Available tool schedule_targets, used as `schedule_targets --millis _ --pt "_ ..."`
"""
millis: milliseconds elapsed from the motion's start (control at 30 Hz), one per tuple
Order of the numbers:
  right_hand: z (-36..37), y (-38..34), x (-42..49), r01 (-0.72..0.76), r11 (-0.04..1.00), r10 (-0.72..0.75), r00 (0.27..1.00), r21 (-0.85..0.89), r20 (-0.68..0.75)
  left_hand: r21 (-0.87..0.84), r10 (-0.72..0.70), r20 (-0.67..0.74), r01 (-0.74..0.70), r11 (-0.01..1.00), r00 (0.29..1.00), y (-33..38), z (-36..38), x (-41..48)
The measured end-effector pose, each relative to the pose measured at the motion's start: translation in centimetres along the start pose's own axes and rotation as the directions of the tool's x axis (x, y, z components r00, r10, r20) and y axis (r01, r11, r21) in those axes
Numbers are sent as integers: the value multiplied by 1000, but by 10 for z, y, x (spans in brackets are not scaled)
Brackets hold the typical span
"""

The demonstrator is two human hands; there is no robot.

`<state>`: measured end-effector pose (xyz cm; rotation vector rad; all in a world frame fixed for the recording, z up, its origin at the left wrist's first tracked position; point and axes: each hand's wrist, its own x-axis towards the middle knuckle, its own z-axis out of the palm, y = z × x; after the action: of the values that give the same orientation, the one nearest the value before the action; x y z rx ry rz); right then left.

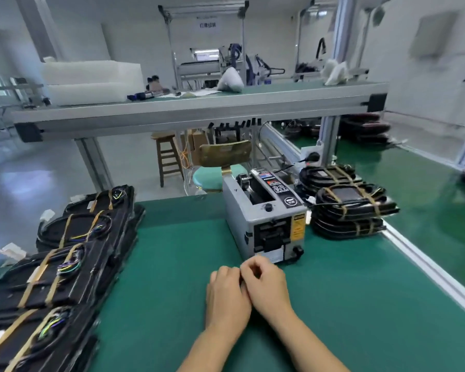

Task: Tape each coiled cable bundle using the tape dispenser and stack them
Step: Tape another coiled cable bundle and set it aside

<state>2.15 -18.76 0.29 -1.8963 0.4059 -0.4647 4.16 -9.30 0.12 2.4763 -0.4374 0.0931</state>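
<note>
Left hand (227, 294), right hand (266, 283) touching before tape dispenser (266, 218); fingers curled, contents unclear. Risk: tape, if pinched there, folds onto itself.

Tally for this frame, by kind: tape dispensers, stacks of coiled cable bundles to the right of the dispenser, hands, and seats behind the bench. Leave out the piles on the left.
tape dispenser: 1
stacks of coiled cable bundles: 2, the rear stack and the front stack
hands: 2, left hand and right hand
wooden stool: 1
chair: 1
Total: 7
</note>
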Motion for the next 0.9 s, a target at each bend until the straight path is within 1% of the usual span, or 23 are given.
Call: schedule_targets --millis 133,200,267,367,433,500,567,633,700,767,833,900 --pt "-30 15 5 21 1000 -21 995 -4 -97 -90 75 -31 -78 993 997 27 27 -5" --pt "-42 20 8 41 999 -37 978 14 -205 -119 118 -15 -119 986 993 35 35 -3" --pt "-54 24 13 49 997 -26 937 59 -349 -117 166 -16 -166 979 986 38 40 2" --pt "-74 25 27 17 984 75 859 175 -507 -138 177 -47 -182 974 983 37 44 9" --pt "-89 26 42 -29 954 204 793 298 -575 -157 167 -62 -175 972 984 37 46 9" --pt "-106 27 63 -105 874 402 706 475 -583 -170 166 -73 -176 970 983 35 48 9" --pt "-124 27 88 -167 761 576 617 626 -536 -171 166 -78 -177 969 983 35 49 8" --pt "-142 22 109 -166 653 674 574 739 -466 -174 167 -80 -179 968 983 34 49 9" --pt "-157 17 125 -142 570 724 553 809 -413 -181 165 -83 -177 967 983 34 49 8" --pt "-169 13 137 -130 535 747 535 835 -395 -189 163 -82 -176 966 983 34 49 8" --pt "-178 12 146 -161 547 760 505 821 -408 -200 161 -74 -173 964 984 34 48 8" --pt "-184 12 150 -181 567 755 503 803 -420 -210 157 -67 -168 963 985 34 47 7"
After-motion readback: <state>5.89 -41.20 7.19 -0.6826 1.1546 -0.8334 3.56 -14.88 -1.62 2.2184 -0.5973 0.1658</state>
